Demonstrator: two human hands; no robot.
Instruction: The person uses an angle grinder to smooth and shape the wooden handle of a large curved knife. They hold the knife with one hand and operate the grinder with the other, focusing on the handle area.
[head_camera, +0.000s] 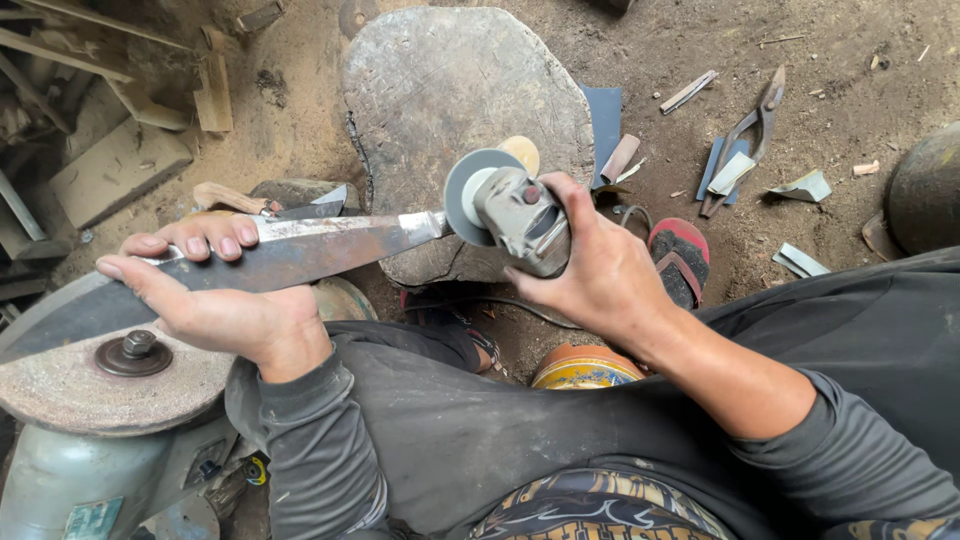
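Left hand (215, 300) gripped the long, dark steel blade (290, 255), lying left-to-right, tip toward the grey angle grinder (510, 215) clutched in the right hand (600, 270), disc touching the tip

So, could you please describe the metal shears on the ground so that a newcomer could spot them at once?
Start at the big flat stone slab on the dirt floor and look right, past the red sandal. The shears lie slanted among blue metal offcuts; their long rusty handles and pointed jaws set them apart from those flat scraps.
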